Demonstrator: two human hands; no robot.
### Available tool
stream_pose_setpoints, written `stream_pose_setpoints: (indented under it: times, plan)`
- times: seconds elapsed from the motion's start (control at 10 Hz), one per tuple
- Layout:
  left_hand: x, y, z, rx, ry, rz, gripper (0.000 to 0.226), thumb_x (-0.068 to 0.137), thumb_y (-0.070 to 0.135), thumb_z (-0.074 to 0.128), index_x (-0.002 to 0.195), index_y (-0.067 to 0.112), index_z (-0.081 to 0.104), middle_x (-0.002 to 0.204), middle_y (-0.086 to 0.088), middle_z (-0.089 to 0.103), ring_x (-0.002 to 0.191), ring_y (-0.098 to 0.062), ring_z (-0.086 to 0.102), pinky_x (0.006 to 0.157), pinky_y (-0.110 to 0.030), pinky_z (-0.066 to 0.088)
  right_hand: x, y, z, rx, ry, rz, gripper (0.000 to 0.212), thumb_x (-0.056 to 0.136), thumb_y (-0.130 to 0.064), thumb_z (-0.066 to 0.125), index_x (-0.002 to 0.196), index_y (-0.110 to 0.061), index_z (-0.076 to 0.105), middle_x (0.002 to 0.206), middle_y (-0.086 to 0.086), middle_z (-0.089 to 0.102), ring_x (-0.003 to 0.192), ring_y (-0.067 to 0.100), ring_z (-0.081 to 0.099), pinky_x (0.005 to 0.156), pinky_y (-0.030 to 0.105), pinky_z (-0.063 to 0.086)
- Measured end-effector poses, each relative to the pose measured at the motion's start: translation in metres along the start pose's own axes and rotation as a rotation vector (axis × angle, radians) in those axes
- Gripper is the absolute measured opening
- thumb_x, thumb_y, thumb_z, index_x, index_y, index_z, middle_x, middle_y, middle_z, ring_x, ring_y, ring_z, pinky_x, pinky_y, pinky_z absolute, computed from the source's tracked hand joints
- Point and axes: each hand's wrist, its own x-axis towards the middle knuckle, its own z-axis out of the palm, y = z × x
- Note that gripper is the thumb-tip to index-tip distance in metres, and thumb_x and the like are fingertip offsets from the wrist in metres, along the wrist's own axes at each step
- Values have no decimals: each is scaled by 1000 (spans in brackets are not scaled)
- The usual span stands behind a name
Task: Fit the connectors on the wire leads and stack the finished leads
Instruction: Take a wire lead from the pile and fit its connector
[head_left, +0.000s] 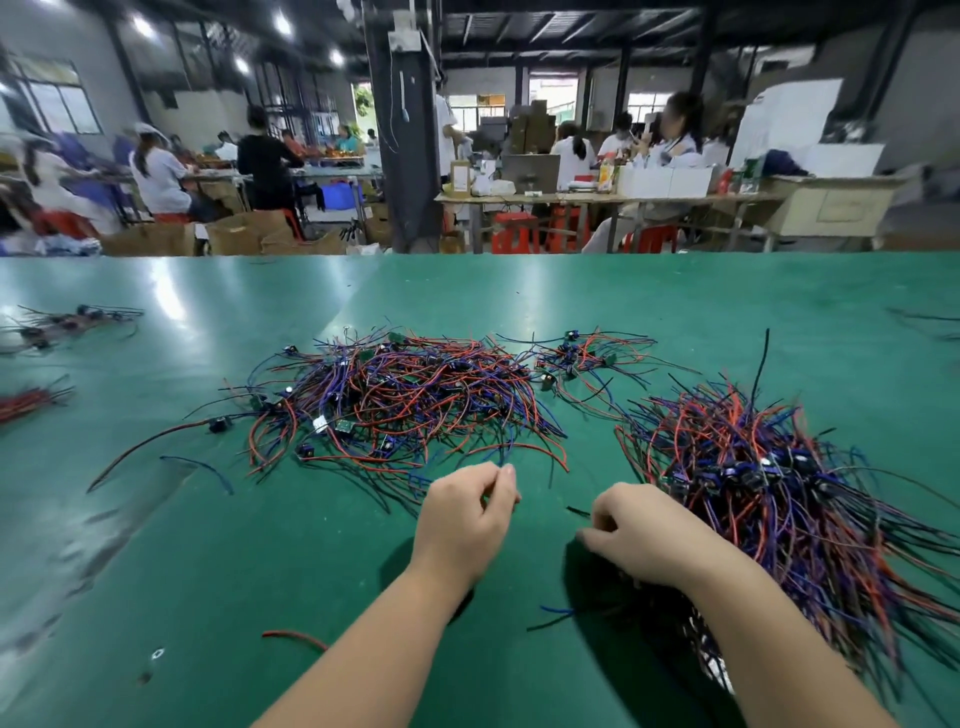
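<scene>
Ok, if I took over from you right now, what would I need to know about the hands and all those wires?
Left hand: fingers pinch a blue lead at the near edge of the loose pile.
Right hand: fingers curled beside the stacked pile; what they hold is hidden.
Done: the stacked pile on the right looks like finished leads.
Left: the loose pile in the middle probably needs working through, lead by lead.
</scene>
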Motion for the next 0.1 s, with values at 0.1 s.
stream_pose_setpoints:
  times: [0.1]
  plan:
    - [-2, -17, -19, 60, 92, -85, 42, 90, 36, 47, 59, 11, 62, 53, 7, 58, 53, -8, 51, 56, -31, 42, -5, -1, -6, -65, -50, -17, 48, 89, -41, 57, 53, -14, 38, 52, 2, 40, 54, 19, 38, 47, 23, 28]
